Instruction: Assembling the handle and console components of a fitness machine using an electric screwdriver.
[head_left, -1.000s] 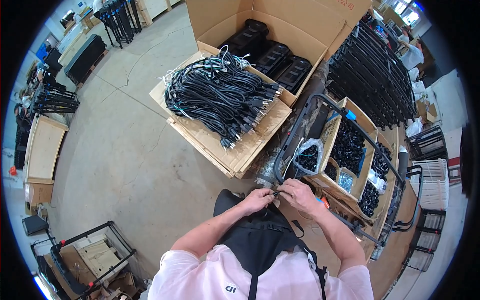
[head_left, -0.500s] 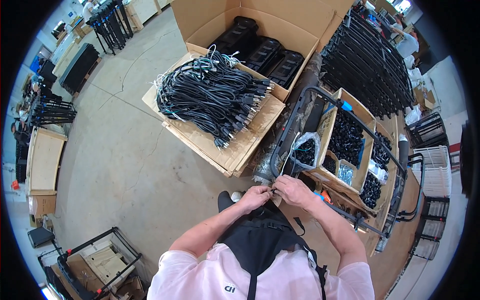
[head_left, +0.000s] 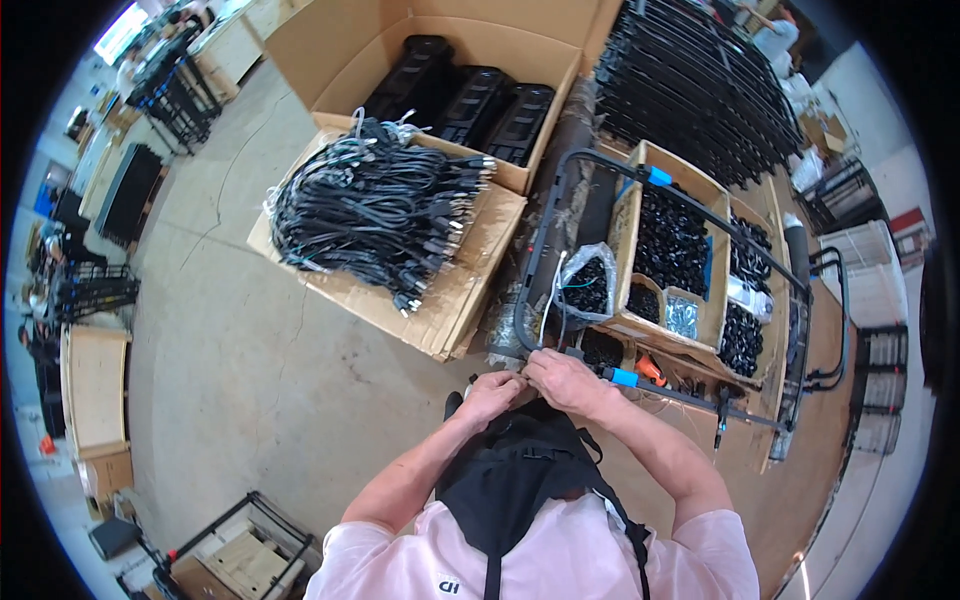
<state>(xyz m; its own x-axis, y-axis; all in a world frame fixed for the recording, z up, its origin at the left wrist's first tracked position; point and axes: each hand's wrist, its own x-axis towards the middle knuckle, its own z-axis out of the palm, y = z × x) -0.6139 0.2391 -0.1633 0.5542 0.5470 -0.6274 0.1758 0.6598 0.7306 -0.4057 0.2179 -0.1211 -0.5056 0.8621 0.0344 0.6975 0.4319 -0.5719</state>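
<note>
My left hand (head_left: 492,391) and my right hand (head_left: 562,379) meet at the near corner of a black metal tube frame (head_left: 530,290). Both hands pinch a small part against that corner; the fingers hide what it is. A white cable (head_left: 548,300) runs up from there along the frame. A clear plastic bag of black parts (head_left: 590,283) lies just beyond my hands. Blue sleeves (head_left: 622,377) mark the frame's bar right of my right hand.
A heap of black cables (head_left: 375,210) lies on flattened cardboard (head_left: 440,300) to the left. A large open box with black trays (head_left: 470,95) stands behind. Cardboard boxes of small black parts (head_left: 672,240) sit inside the frame. Stacked black frames (head_left: 700,80) fill the far right.
The view has shifted a little, so the frame and boxes sit slightly lower in the picture. My hands stay together at the frame's corner, fingers working in place.
</note>
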